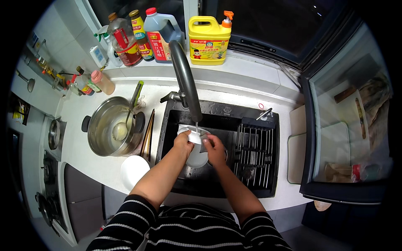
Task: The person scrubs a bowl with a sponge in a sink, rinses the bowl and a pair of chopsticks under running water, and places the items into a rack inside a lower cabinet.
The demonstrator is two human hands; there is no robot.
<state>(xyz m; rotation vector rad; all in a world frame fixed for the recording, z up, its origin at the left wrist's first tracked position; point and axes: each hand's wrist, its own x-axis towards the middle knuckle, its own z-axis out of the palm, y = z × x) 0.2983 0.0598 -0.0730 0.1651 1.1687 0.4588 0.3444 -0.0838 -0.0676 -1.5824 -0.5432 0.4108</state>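
Over the black sink, my left hand grips a small white bowl by its rim, tilted under the tap's stream. My right hand is closed beside the bowl, its fingers pinching a grey cloth near the bowl's side; the cloth is partly hidden. Beneath both hands a larger whitish bowl lies in the sink. The dark grey tap arches over from the back, with a thin stream of water falling onto the held bowl.
A metal drying rack fills the sink's right side. Left of the sink stand a steel pot with a ladle, chopsticks and a white plate. A yellow detergent jug and several bottles line the sill; an open window pane juts in at right.
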